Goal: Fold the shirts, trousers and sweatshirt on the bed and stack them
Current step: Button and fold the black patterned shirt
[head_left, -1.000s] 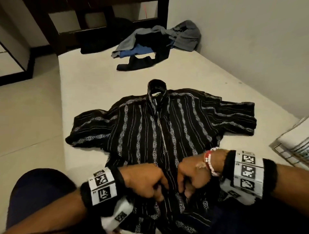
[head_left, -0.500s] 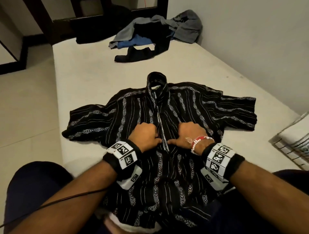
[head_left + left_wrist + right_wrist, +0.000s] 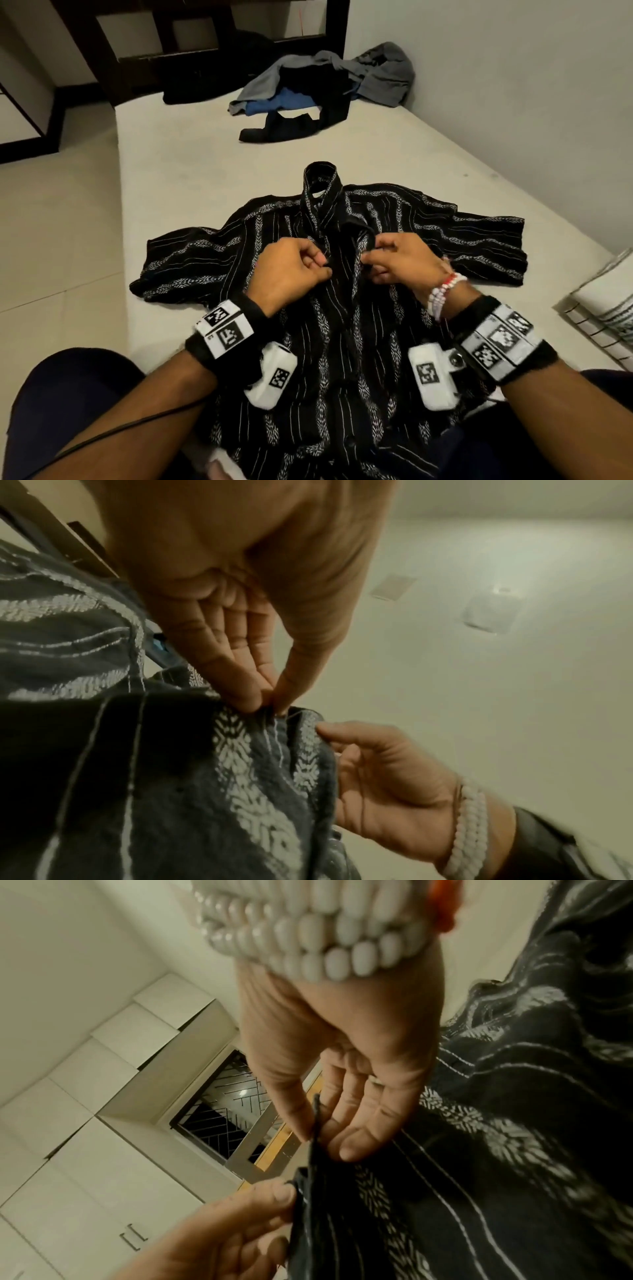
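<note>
On the bed [image 3: 191, 164], your left hand [image 3: 291, 270] and right hand [image 3: 400, 262] each pinch a front edge of the striped shirt [image 3: 428, 222], which lies flat and unfolded before you. Beyond it, the heap of clothes [image 3: 325, 85] awaits; no stack exists yet.

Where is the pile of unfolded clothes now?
In the head view, the pile of unfolded clothes lies at the far end of the bed, beside the wall, beyond the striped shirt.
</note>
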